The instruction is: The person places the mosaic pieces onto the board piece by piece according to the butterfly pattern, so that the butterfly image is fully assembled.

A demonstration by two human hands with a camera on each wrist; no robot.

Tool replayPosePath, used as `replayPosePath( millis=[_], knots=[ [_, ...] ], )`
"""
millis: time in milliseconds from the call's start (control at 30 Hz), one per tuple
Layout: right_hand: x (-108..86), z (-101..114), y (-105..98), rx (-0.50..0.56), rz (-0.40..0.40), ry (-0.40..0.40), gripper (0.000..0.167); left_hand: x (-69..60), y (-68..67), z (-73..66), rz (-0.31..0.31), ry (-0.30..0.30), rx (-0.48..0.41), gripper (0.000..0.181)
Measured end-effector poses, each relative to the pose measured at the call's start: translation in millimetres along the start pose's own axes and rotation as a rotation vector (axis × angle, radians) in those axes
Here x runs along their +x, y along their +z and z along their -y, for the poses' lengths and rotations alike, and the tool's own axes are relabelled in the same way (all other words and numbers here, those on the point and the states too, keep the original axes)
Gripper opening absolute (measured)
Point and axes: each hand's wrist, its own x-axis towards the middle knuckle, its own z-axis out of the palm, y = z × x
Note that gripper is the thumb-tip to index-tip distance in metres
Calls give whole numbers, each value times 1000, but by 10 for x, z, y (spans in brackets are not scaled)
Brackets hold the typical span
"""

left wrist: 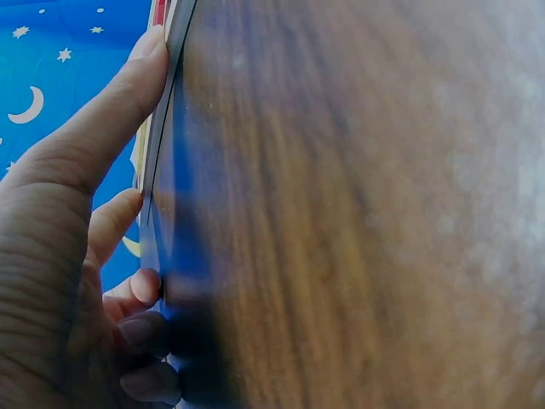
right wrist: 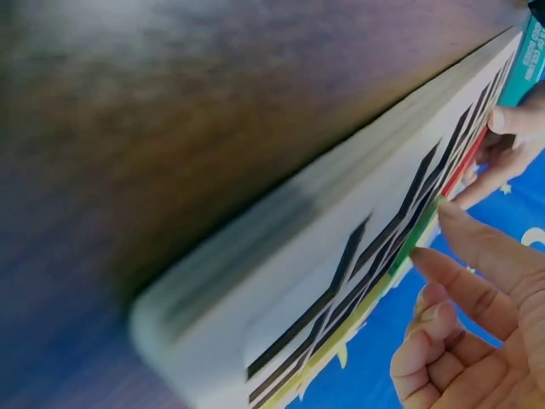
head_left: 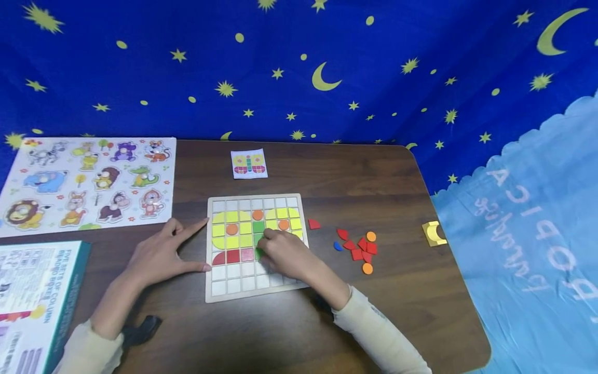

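A wooden grid board (head_left: 218,288) lies on the table, partly filled with yellow, orange, green, red and pink tiles. Thumb and index finger of my left hand (head_left: 156,257) are stretched out, their tips touching the board's left edge. Over the middle column, my right hand (head_left: 285,252) pinches a green tile (right wrist: 409,247) between thumb and index finger, at the board's surface. In the head view that hand covers part of the right half. To the left of it are a pink tile (head_left: 247,254) and a red square (head_left: 232,256). Behind the board lies a butterfly picture card (head_left: 249,164).
Loose red pieces (head_left: 357,254), two orange discs (head_left: 367,268) and a blue piece (head_left: 338,246) lie right of the board. A yellow block (head_left: 434,234) sits near the right table edge. An animal puzzle (head_left: 112,179) and a box (head_left: 46,296) occupy the left.
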Motion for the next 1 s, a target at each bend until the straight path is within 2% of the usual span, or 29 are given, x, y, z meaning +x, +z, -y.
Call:
replayPosePath(
  millis=[133, 300, 500, 800, 1000],
  knots=[
    [-77, -59, -18, 31, -16, 18, 23, -16, 8, 19, -13, -8, -1, 110],
    [-280, -228, -41, 38, -56, 70, 26, -8, 20, 30, -13, -15, 9, 111],
    [-643, -498, -34, 62, -99, 162, 27, -2, 16, 4, -15, -1, 3, 111],
    [-1180, -867, -37, 30, -188, 232, 28, 7, 29, 13, -13, -10, 5, 111],
    [-1456, -1030, -22, 24, -184, 310, 28, 6, 22, 14, 3, -21, 9, 112]
  ],
)
